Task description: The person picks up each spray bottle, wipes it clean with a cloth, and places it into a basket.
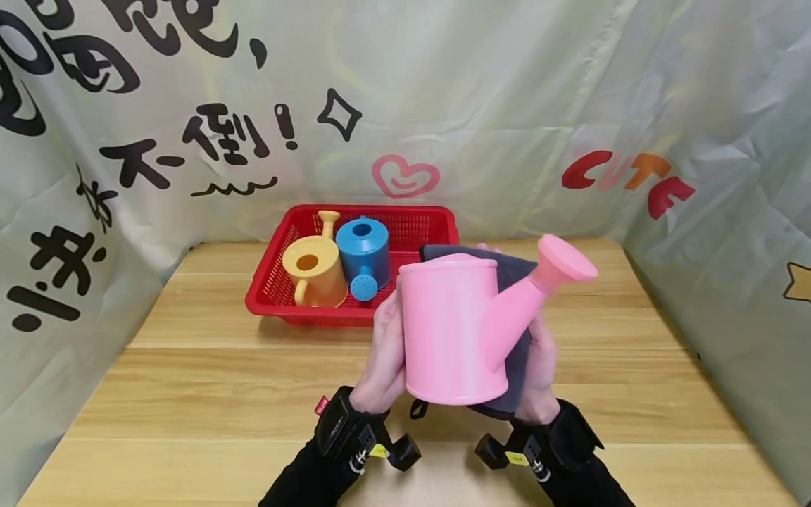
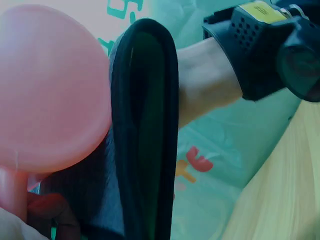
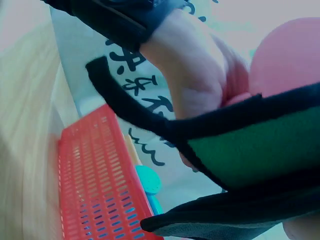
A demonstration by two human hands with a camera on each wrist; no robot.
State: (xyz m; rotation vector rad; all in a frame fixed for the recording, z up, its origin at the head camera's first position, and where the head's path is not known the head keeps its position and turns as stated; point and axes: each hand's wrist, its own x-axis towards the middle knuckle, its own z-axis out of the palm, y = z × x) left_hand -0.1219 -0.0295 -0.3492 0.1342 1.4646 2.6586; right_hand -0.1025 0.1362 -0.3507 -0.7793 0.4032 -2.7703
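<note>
Pink watering can (image 1: pixel 450 331) held above the table (image 1: pixel 190 394), left hand (image 1: pixel 385 352) gripping it, right hand (image 1: pixel 540 362) holding dark cloth (image 1: pixel 516 271) against its spout side; wiping appears in hand, next move likely calls for steady left-hand support

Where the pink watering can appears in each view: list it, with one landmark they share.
Head: the pink watering can is just right of centre.
Left wrist: at the left edge, mostly in the upper half, cut off by the frame.
Right wrist: upper right, at the edge, partly hidden.
Shared landmark: the dark cloth, next to the can in every view.
</note>
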